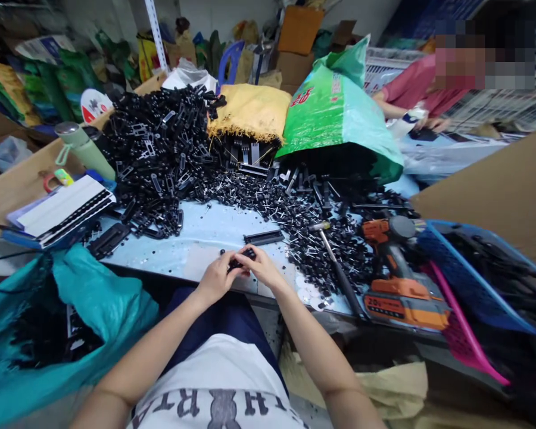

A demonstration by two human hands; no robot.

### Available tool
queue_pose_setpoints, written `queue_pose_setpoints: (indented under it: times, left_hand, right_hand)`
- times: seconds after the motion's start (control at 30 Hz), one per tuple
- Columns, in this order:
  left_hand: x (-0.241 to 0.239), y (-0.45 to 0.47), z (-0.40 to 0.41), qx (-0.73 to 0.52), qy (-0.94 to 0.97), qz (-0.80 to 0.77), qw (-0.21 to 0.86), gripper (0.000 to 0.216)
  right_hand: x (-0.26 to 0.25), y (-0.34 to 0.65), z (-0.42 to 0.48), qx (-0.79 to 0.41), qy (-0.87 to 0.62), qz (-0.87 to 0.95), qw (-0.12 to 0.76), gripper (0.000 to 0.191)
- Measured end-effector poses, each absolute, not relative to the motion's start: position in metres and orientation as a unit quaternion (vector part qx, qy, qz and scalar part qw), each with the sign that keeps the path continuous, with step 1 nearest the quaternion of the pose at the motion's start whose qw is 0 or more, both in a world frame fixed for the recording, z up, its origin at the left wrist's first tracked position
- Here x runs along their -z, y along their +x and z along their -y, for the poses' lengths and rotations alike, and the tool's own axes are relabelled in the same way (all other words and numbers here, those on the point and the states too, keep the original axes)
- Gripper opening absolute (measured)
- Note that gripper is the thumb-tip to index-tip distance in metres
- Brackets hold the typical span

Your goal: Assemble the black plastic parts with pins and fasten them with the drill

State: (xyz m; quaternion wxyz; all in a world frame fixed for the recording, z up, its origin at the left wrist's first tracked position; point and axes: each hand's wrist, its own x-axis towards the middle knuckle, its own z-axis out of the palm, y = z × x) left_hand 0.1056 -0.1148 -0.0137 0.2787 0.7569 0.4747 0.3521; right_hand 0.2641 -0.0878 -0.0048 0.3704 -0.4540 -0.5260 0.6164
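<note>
My left hand and my right hand meet at the front edge of the table. Between them they hold a small black plastic part, its exact kind partly hidden by my fingers. Both hands are closed around it. Just beyond my hands, a long black plastic bar lies on the light blue table cover. To the right spreads a pile of small black-headed metal pins. A hammer with a dark handle rests across that pile.
An orange cordless drill lies at the right edge beside a blue basket of black parts. Black plastic pieces are heaped at back left. A green sack stands behind. A person in a pink sleeve works at far right.
</note>
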Motion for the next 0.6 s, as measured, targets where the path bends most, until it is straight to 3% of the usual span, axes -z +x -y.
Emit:
queue_pose_setpoints:
  times: [0.1, 0.23, 0.47, 0.6]
  left_hand:
    - [0.005, 0.097, 0.125, -0.32, 0.709, -0.473, 0.415, 0.024]
    - [-0.002, 0.091, 0.129, -0.268, 0.676, -0.457, 0.512, 0.03]
    - [0.001, 0.09, 0.132, -0.279, 0.687, -0.475, 0.474, 0.032]
    - [0.005, 0.076, 0.12, -0.341, 0.704, -0.52, 0.344, 0.023]
  right_hand:
    - [0.001, 0.266, 0.095, -0.626, -0.416, 0.519, 0.407, 0.031]
    - [-0.004, 0.276, 0.111, -0.629, -0.411, 0.546, 0.37, 0.029]
    - [-0.005, 0.277, 0.115, -0.518, -0.432, 0.654, 0.342, 0.019]
    - [-0.012, 0.251, 0.092, -0.434, -0.419, 0.731, 0.319, 0.015]
